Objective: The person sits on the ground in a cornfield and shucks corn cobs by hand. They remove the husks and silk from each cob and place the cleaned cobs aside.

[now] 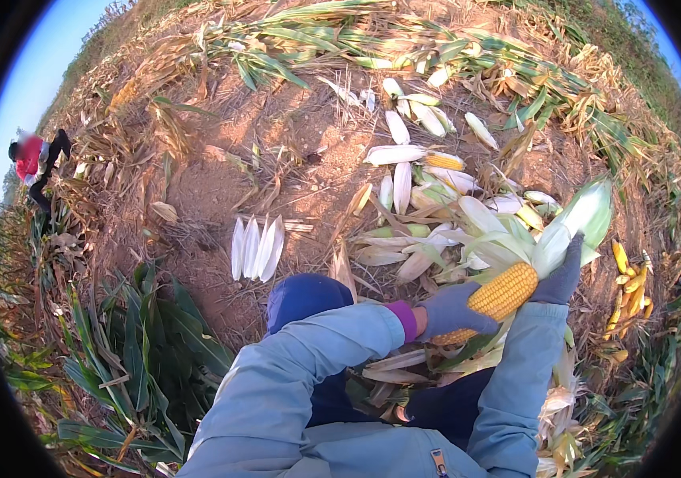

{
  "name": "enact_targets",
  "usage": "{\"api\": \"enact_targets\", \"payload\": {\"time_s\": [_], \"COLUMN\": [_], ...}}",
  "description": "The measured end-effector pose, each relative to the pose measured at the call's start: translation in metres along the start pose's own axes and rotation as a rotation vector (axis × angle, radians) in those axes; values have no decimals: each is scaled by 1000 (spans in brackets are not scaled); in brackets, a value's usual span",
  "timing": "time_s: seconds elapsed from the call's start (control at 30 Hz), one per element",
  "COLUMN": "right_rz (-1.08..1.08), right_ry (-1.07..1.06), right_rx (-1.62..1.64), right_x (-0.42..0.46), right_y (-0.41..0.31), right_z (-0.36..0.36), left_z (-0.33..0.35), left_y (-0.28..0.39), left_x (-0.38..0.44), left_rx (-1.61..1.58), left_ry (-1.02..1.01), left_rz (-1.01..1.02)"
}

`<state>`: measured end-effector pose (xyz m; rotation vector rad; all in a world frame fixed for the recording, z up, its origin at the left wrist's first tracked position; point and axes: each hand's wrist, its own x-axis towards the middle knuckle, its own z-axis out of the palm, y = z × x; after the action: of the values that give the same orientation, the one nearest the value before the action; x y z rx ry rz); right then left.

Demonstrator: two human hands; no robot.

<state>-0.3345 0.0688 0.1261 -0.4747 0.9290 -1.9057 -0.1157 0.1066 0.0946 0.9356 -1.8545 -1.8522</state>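
A yellow corn ear (503,291) lies slantwise before me, its kernels bare and its pale green husk (579,218) folded back at the upper end. Around its lower part is my left hand (457,310), in a grey glove. My right hand (560,275), gloved too, grips the husk where it meets the base of the ear. Beyond both hands is a pile of corn ears in their husks (400,185), a few with yellow kernels showing. Loose husk leaves lie beneath my hands.
Husked yellow ears (634,290) lie in a heap on the right. Pale husk leaves (257,248) rest on the soil at left. Green corn plants (143,346) are at lower left, cut stalks (340,36) lie across the far side, and a person (33,158) is at the far left.
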Motion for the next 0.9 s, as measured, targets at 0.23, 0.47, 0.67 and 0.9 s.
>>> {"api": "enact_targets", "payload": {"time_s": [0.23,0.47,0.67,0.9], "right_rz": [-164,-31,242,-127], "right_ry": [131,44,-215,33], "right_rx": [-53,-4,65,-145], "right_x": [-14,-11,-24,-27], "right_y": [-5,-10,-9,6], "right_z": [41,26,11,24], "left_z": [15,-2,-37,-25], "left_y": [19,17,15,7], "left_x": [-8,-2,-8,-1], "left_rx": [-422,-193,54,2], "left_ry": [28,-26,-90,-72], "left_rz": [58,-20,-2,-21]}}
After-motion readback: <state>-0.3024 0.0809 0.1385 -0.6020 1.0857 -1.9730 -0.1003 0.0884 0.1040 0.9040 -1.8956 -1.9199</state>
